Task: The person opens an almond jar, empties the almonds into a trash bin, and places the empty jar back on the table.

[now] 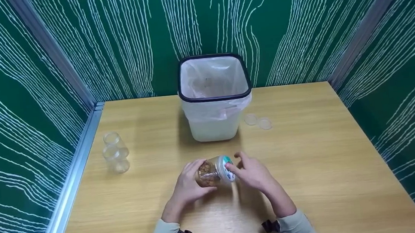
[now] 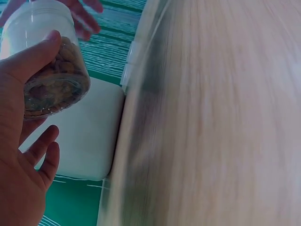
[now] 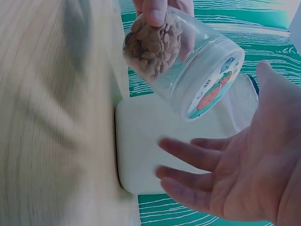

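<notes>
A clear plastic jar, partly filled with brown almond-like pieces, is tilted on its side above the table. My left hand grips its body, thumb along one side, as the left wrist view also shows. The jar's lid carries a green and white label with an orange-red picture and points to the right. Beside the lid, my right hand is spread with fingers extended. In the right wrist view a gap shows between those fingers and the lid.
A white bin with a black rim and a clear liner stands at the back middle of the wooden table. Several clear empty containers are grouped at the left. Two clear round lids lie right of the bin.
</notes>
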### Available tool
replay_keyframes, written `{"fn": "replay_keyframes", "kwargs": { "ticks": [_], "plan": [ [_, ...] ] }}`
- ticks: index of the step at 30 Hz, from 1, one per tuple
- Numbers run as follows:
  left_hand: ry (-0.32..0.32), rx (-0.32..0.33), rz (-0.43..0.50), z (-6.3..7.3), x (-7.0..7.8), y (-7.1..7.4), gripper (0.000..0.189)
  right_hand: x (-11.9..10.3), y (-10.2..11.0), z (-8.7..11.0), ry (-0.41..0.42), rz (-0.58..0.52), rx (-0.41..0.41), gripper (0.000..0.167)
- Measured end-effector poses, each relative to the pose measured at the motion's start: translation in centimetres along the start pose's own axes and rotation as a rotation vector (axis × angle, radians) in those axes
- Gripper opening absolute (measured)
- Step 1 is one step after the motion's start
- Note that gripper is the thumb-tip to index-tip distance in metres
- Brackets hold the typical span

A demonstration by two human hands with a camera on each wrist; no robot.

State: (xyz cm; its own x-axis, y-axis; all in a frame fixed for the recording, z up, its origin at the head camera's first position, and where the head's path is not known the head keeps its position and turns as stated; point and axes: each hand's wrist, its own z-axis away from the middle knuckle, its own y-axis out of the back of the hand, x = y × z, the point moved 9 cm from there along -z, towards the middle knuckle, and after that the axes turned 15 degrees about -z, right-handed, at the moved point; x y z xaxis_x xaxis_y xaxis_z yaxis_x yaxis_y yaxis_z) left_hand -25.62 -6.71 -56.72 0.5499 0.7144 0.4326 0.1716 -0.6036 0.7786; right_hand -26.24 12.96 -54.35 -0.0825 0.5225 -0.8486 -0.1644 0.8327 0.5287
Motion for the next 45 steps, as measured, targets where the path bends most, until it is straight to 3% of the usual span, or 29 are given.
{"fn": "replay_keyframes", "kwargs": {
  "ticks": [5,12,20,24,27,30,36,40,45],
  "plan": [
    [-0.002,0.003,0.003,0.0,0.1,0.1,0.093,-0.1,-0.4,0.0,0.008,0.046,-0.043,0.066],
    [-0.003,0.004,0.003,0.0,0.1,0.0,0.092,-0.4,-0.7,0.1,0.074,-0.029,-0.118,0.069],
    [0.005,-0.018,0.0,0.1,0.1,-0.2,0.092,-1.6,-1.1,0.7,0.318,-0.188,-0.287,0.085],
    [-0.001,-0.023,0.005,-0.1,0.1,-0.2,0.092,-2.0,-1.3,0.9,0.381,-0.262,-0.332,0.093],
    [-0.002,-0.02,0.005,-0.1,0.2,-0.1,0.093,-1.7,-1.3,0.8,0.342,-0.281,-0.313,0.099],
    [-0.001,-0.02,0.0,-0.1,0.2,-0.1,0.093,-1.2,-1.1,0.5,0.252,-0.262,-0.239,0.098],
    [-0.001,-0.018,0.007,0.1,0.2,-0.3,0.092,-0.4,-0.3,0.3,0.08,-0.081,-0.069,0.087],
    [-0.016,-0.009,0.014,0.2,0.3,-0.4,0.092,-0.4,-0.4,0.6,0.063,-0.01,-0.071,0.09],
    [-0.027,-0.013,0.012,0.3,0.4,-0.6,0.091,-0.5,-1.0,0.7,0.093,-0.023,-0.114,0.092]
  ]
}}
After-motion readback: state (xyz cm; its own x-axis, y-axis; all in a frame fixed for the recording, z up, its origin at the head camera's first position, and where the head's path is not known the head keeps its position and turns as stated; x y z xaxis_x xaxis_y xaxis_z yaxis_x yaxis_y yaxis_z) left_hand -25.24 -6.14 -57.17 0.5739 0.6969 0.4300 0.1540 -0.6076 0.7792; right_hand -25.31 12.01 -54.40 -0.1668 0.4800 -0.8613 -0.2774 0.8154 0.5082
